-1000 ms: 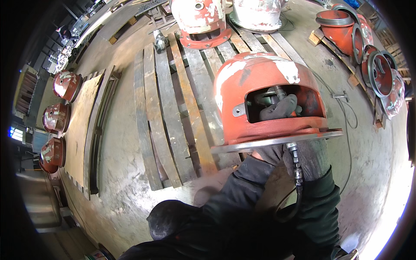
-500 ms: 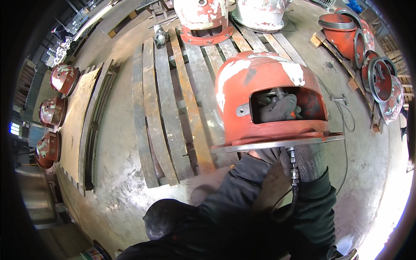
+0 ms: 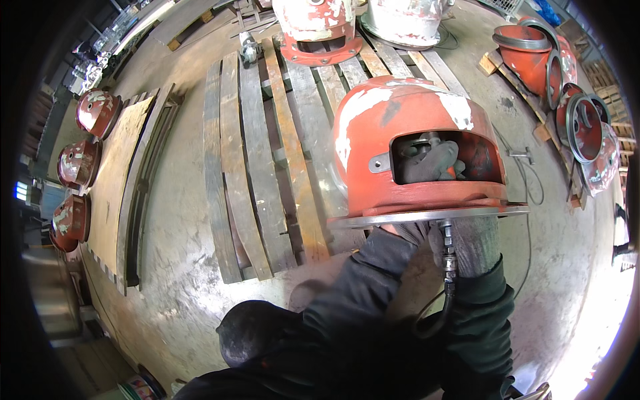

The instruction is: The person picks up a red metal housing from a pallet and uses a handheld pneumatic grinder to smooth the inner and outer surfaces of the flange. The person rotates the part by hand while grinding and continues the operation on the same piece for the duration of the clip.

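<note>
Red housing (image 3: 413, 133): one dome-shaped cast part, red paint chipped to white on top, standing on its round metal flange over rusty steel bars on the floor, directly ahead of the person.
Window in housing: one rectangular opening facing the camera; a gloved hand (image 3: 430, 163) shows inside it.
Hands: both forearms, in dark sleeves, pass under the flange. Which hand shows in the window, cannot tell. Grip inside, cannot tell for either hand.
Right glove (image 3: 477, 243): grey, just below the flange, beside the hose fitting.
Hose (image 3: 448, 280): one black hose with a metal fitting, running up to the flange edge between the two forearms.
Steel bars (image 3: 253, 167): about eight long flat bars, side by side.
Similar housings behind: two, one red-and-white (image 3: 317, 27), one whitish (image 3: 403, 20).
Red covers at left (image 3: 80, 167): three, in a row beside a rusty sheet.
Red ring parts at right (image 3: 573, 100): a stack on wooden blocks, count unclear.
</note>
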The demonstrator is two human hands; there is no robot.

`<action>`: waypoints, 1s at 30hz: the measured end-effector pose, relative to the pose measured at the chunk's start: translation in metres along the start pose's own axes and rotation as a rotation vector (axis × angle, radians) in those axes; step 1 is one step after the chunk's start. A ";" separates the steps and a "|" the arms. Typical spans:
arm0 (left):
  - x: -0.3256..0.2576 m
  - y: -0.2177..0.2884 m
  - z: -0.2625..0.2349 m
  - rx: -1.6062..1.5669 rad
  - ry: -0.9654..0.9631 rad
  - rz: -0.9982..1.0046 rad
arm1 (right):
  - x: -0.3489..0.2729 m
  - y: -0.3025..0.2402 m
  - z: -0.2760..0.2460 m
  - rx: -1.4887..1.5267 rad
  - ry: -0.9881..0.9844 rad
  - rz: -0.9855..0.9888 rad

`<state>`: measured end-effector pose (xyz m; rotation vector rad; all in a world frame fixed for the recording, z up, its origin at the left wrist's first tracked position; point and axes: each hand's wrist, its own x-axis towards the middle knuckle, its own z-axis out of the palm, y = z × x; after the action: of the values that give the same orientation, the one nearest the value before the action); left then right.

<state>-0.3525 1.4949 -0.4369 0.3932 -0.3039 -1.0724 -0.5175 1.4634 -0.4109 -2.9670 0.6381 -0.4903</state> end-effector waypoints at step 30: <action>0.006 -0.021 0.023 0.089 0.178 -0.009 | 0.001 0.046 0.043 0.302 0.273 0.209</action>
<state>-0.3767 1.4767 -0.4255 0.5666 -0.1921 -1.0278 -0.5211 1.4214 -0.4573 -2.5383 0.8049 -0.8926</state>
